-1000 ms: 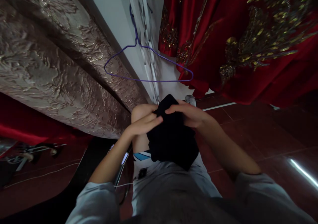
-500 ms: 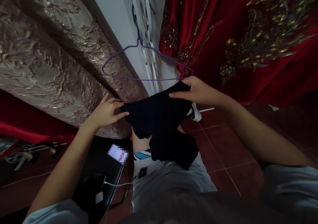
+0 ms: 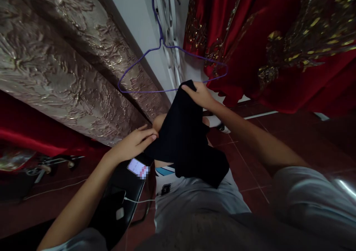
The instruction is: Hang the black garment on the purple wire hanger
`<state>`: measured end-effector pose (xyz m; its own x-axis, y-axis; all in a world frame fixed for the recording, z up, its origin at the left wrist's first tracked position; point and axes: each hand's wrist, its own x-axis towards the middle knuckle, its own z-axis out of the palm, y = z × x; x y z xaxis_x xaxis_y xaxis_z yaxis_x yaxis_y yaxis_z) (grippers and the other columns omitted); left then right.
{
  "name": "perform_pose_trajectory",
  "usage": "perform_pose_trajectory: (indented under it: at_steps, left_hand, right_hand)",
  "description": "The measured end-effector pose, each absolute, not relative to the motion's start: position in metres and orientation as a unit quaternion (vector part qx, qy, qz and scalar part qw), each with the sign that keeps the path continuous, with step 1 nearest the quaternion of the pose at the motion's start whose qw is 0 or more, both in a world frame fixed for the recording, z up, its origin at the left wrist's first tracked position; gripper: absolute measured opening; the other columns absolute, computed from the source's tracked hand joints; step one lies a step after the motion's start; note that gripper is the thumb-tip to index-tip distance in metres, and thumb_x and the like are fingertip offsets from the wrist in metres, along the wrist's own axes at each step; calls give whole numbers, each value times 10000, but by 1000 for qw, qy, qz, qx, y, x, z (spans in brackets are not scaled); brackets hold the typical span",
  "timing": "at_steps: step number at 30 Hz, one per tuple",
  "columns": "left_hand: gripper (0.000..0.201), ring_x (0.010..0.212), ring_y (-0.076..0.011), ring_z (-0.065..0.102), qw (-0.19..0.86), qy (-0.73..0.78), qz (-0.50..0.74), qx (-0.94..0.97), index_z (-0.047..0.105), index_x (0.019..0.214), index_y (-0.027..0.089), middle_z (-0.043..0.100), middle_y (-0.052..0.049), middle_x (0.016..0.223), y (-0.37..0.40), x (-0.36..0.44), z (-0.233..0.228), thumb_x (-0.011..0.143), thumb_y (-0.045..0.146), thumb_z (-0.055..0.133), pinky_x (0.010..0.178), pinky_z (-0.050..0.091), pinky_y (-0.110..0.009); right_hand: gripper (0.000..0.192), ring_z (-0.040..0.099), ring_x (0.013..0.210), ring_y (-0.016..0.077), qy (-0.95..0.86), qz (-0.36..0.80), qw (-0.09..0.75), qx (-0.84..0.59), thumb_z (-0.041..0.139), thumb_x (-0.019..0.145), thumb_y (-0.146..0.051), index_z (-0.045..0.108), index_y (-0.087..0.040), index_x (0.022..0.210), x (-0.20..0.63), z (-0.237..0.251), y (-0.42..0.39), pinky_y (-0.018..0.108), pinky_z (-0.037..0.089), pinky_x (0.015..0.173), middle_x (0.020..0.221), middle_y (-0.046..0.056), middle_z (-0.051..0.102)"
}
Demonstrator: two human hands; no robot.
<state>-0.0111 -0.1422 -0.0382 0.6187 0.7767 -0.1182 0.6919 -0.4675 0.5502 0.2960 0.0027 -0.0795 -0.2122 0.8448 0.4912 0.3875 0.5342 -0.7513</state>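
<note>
the black cloth hangs stretched over the person's lap, at the middle of the view, its upper corner lifted toward 12 o'clock and its lower part pooled on the grey shorts. the right hand holds that upper corner, fingers pressed together and pinching the fabric edge, just below the bottom bar of the purple wire hanger. the left hand grips the cloth's side at about 9 o'clock from its middle, fingers laid close together along the fabric with the thumb underneath, so the cloth runs on a slant between the two hands. a bare knee shows just beside the left hand, partly covered by the cloth.

the hanger hangs from a white frame on the wall at 12 o'clock. a gold-brown embossed drape fills the 10 o'clock side, and a red garment with gold embroidery fills the 2 o'clock side. a phone with a lit screen lies on a black chair seat at 7 o'clock from the cloth, just below the left hand, with a white cable plugged into a dark device beside it. the floor is dark red tile.
</note>
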Motion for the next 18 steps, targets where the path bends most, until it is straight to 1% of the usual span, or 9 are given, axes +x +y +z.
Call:
perform_pose_trajectory:
  at_steps: [2, 5, 7, 9, 10, 11, 13, 15, 18]
  left_hand:
    - [332, 887, -208, 653, 203, 462, 33, 863, 611, 1024, 217, 668, -4, 908, -131, -22, -42, 1069, 430, 360, 1195, 323, -562]
    - [365, 798, -218, 641, 145, 499, 17, 854, 562, 924, 207, 634, -14, 817, -110, -42, -45, 1055, 470, 345, 1126, 403, -580]
    - [344, 894, -241, 667, 97, 500, 43, 860, 567, 935, 202, 674, -41, 915, -99, -49, -39, 1037, 481, 393, 1153, 372, -612]
    - [304, 1090, -278, 666, 38, 496, 95, 862, 590, 979, 201, 699, -75, 1121, -93, -48, -26, 1022, 465, 446, 1219, 255, -665]
    - [285, 1186, -292, 643, 19, 495, 130, 859, 599, 988, 204, 684, -84, 1223, -91, -46, -18, 1018, 451, 461, 1239, 223, -665]
    - [268, 1264, -297, 611, 13, 492, 165, 855, 607, 988, 208, 658, -85, 1309, -91, -42, -10, 1016, 436, 469, 1253, 230, -641]
    - [245, 1355, -286, 560, 25, 479, 230, 846, 618, 968, 218, 616, -69, 1397, -90, -30, 6, 1016, 414, 479, 1251, 315, -552]
    - [221, 1394, -269, 533, 44, 462, 288, 837, 625, 972, 232, 618, -45, 1394, -87, -14, 19, 1018, 402, 492, 1226, 384, -472]
    - [174, 1361, -242, 559, 45, 430, 362, 826, 627, 1038, 247, 658, -24, 1299, -73, 12, 28, 1033, 367, 501, 1200, 416, -418]
  right_hand:
    - [422, 557, 729, 184, -740, 217, 481, -416, 569, 959, -531, 520, -205, 696, 317, -71, -10, 322, 495, 683, 717, 32, 553]
    - [496, 444, 643, 141, -739, 185, 471, -444, 621, 926, -532, 430, -196, 615, 342, -51, -27, 284, 392, 587, 624, 12, 424]
    - [511, 393, 617, 124, -735, 178, 463, -463, 645, 918, -495, 397, -191, 591, 353, -39, -36, 279, 334, 555, 604, 7, 377]
    - [517, 356, 600, 114, -727, 171, 463, -477, 667, 910, -449, 366, -189, 579, 358, -32, -39, 283, 298, 546, 596, 2, 342]
    - [521, 341, 595, 110, -724, 167, 466, -481, 673, 908, -425, 349, -190, 575, 360, -31, -39, 285, 288, 546, 594, 0, 327]
    - [525, 328, 591, 107, -721, 167, 468, -484, 679, 905, -402, 334, -190, 571, 360, -31, -39, 287, 281, 546, 594, -3, 315]
    - [520, 320, 588, 105, -716, 182, 471, -482, 682, 903, -373, 328, -191, 568, 359, -34, -37, 288, 279, 545, 597, -4, 315]
    - [493, 344, 595, 115, -712, 216, 470, -475, 668, 914, -381, 361, -193, 578, 353, -39, -38, 288, 304, 546, 606, 1, 352]
    - [440, 459, 662, 159, -718, 263, 450, -461, 615, 950, -454, 458, -198, 629, 343, -44, -47, 300, 411, 600, 654, 24, 459]
